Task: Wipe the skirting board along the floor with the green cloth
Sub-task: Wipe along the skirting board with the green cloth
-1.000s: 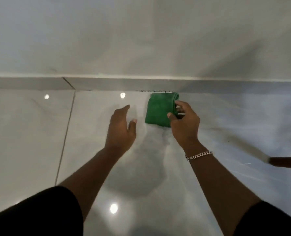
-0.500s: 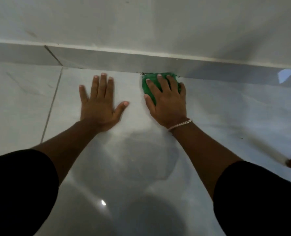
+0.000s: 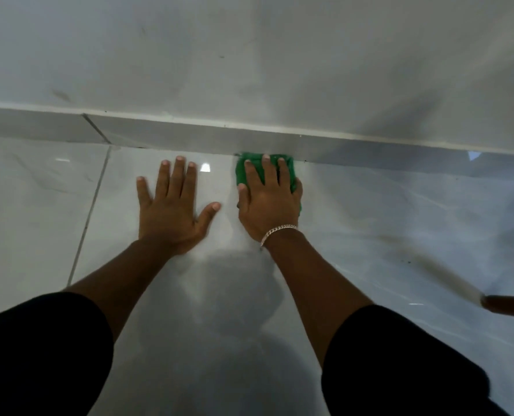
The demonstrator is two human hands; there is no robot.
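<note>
The green cloth (image 3: pixel 243 172) lies folded on the glossy floor, its far edge touching the foot of the grey skirting board (image 3: pixel 171 136). My right hand (image 3: pixel 269 199) presses flat on top of the cloth and hides most of it, with the fingertips reaching the board. A silver bracelet sits on that wrist. My left hand (image 3: pixel 171 208) rests flat on the floor tile to the left of the cloth, fingers spread, holding nothing. The skirting board runs across the whole view below a white wall.
A tile joint (image 3: pixel 87 214) runs along the floor at the left and continues up the skirting board. A brown stick-like object (image 3: pixel 511 307) pokes in at the right edge, low on the floor. Glossy pale tiles (image 3: pixel 400 220) reflect light.
One second ago my right hand held the cloth's edge and my left hovered. Both hands then went down flat, the right onto the cloth against the board, the left onto the floor.
</note>
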